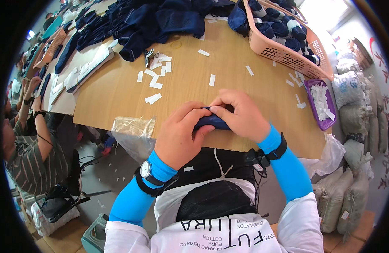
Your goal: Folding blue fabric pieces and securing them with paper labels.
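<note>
Cloth roll (215,122), one, dark blue, sits in two hands just above the near edge of the wooden table (106,88). Both are clamped on it: the left hand (180,130) curls its fingers over one end, thumb along the near side, while the right hand (244,117) arches over the other, thumb pressing down on top. Two bright-blue sleeves (126,205) slant inward from below the table's near edge; one wristwatch (146,169) shows on the left wrist. Three white slips (212,80) lie singly around the table's middle; about ten more cluster left of its middle beside one metal tool (149,57), too many overlapping to count surely. At the table's far right stands one peach basket (283,51) of dark rolls (280,29), several wearing white paper bands whose print is too small from where I stand; one purple basket (328,123) of slips sits at its right edge. Black lettering crosses the white shirt (169,242) below the table's near edge.
</note>
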Tool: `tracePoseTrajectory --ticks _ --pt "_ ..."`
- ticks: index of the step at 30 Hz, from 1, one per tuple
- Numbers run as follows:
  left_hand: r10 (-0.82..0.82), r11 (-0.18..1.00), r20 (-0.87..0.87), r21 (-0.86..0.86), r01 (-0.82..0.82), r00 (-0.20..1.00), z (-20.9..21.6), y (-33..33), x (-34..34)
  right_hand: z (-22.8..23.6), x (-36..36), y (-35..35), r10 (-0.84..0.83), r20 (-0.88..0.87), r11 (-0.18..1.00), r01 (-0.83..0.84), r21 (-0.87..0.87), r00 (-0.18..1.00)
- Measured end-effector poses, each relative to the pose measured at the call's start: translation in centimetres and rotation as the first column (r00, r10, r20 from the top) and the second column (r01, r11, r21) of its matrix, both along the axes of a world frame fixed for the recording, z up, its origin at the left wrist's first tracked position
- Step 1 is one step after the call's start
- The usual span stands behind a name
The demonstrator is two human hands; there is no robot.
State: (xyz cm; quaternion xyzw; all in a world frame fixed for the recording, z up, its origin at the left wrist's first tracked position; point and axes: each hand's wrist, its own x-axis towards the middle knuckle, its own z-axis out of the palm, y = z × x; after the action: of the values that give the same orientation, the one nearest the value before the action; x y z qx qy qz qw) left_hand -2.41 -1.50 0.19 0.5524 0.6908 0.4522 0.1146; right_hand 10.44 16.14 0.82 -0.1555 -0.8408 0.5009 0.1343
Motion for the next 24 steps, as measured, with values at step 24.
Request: tracePoseTrajectory --ticks 24 --pt "0.043 0.928 0.099 0.364 -0.076 0.994 0.6 -0.8 1.7 0.4 3.0 -6.6 -0.093 -0.317 0.972 0.155 0.176 0.944"
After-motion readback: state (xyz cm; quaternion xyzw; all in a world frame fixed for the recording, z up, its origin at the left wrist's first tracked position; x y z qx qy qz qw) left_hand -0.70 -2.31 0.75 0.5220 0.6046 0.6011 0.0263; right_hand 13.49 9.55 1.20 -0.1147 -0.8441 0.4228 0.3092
